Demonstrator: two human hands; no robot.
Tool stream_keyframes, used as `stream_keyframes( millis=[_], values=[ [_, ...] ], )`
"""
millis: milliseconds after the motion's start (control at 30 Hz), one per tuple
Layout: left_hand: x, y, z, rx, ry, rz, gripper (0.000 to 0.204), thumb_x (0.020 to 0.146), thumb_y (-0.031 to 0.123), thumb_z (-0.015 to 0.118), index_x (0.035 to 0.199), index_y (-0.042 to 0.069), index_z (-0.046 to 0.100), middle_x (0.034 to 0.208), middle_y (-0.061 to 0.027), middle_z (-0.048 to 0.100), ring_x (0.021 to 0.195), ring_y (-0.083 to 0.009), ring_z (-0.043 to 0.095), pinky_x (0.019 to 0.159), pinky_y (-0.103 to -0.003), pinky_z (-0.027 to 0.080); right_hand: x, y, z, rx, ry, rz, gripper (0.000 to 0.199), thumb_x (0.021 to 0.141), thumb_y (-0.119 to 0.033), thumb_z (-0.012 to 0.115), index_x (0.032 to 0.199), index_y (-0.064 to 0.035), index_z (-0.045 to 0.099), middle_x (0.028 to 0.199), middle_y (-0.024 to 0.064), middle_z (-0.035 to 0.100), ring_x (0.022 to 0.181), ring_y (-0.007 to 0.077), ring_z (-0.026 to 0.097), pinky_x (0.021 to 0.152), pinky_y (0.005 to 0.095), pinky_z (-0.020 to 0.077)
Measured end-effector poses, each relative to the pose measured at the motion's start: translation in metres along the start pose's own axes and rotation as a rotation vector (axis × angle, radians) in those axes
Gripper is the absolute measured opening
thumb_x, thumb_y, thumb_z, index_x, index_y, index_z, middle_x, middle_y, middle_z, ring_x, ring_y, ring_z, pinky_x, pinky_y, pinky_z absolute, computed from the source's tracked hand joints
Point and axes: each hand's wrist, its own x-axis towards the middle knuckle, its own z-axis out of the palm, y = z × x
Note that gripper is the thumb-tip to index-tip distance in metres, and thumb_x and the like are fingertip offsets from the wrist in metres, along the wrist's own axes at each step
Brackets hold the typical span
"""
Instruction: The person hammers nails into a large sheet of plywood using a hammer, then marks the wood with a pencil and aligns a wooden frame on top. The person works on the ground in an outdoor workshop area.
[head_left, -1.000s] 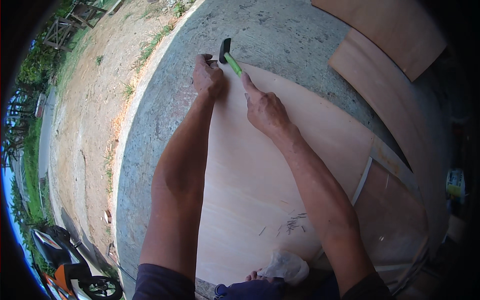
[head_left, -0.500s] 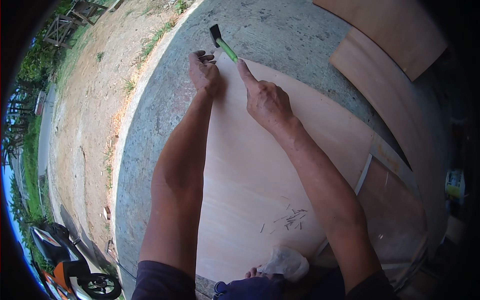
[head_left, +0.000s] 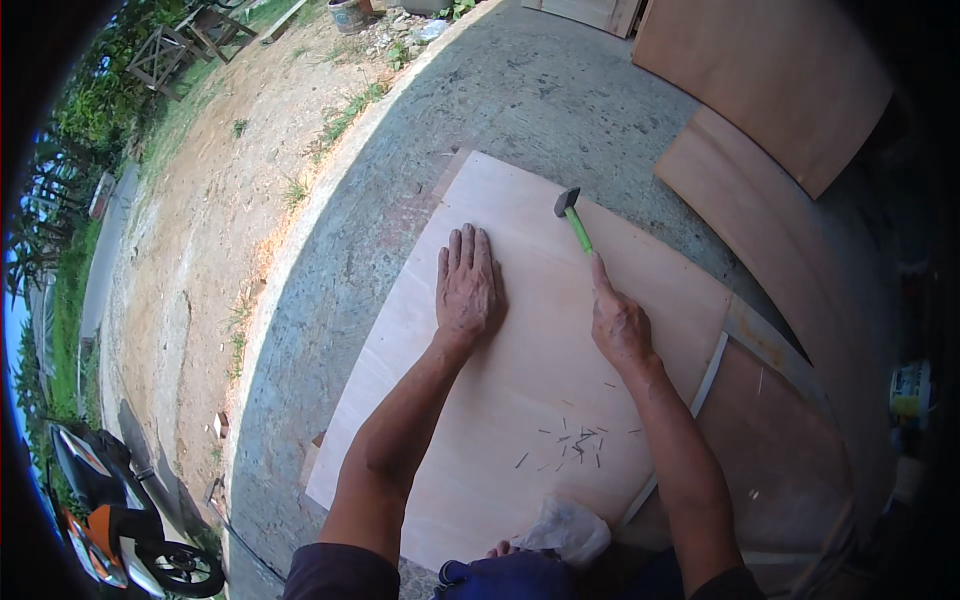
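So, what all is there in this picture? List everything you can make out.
Plywood sheet: 1, pale tan, centre
Hammer: 1, dark head, green handle, over the sheet
Nails: over ten, greyish, scattered on the sheet
Brown sheets: 2, brown, upper right
Framed panel: 1, brown with pale strips, lower right
Crumpled bag: 1, whitish, bottom middle
Concrete floor: 1, blue-grey, around the sheet
Motorcycle: 1, orange, black and white, lower left
Dirt ground: 1, tan, left
Sleeves: 2, dark, bottom
Left hand: 1, bare, flat on the sheet
Right hand: 1, bare, gripping the hammer
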Motion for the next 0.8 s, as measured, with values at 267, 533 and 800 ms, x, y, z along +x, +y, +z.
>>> stream_keyframes(
  millis=[267,533,800],
  values=[
    [-0.063,0.004,-0.004,-0.259,0.109,0.109,0.037,0.101,0.015,0.051,0.136,0.005,0.059,0.147,-0.0153,0.053,0.143,-0.0332,0.040,0.121,-0.047,0.027,-0.064,0.017,-0.007,0.159,0.095,-0.003,0.065,0.095,-0.003,0.053,0.156,-0.0090,0.031,0.082,0.0274,0.065,0.075,0.0442,0.068,0.069,0.0474,0.0537],
    [-0.105,0.019,-0.001,-0.277,0.111,0.171,0.030,0.099,0.015,0.055,0.127,0.013,0.065,0.143,-0.0069,0.058,0.139,-0.0303,0.046,0.118,-0.046,0.031,-0.116,0.046,-0.031,0.273,0.152,0.172,0.067,0.096,-0.008,0.053,0.157,-0.0203,0.029,0.089,0.0294,0.068,0.084,0.0497,0.066,0.076,0.0536,0.0533],
    [-0.126,0.041,-0.003,-0.124,-0.079,0.219,0.043,0.102,0.030,0.050,0.144,0.016,0.053,0.156,-0.0055,0.045,0.148,-0.0305,0.033,0.122,-0.049,0.019,-0.231,0.077,-0.017,0.368,0.174,0.391,0.066,0.097,-0.010,0.053,0.157,-0.0192,0.028,0.094,0.0316,0.065,0.081,0.0491,0.066,0.069,0.0531,0.0529]
  ],
)
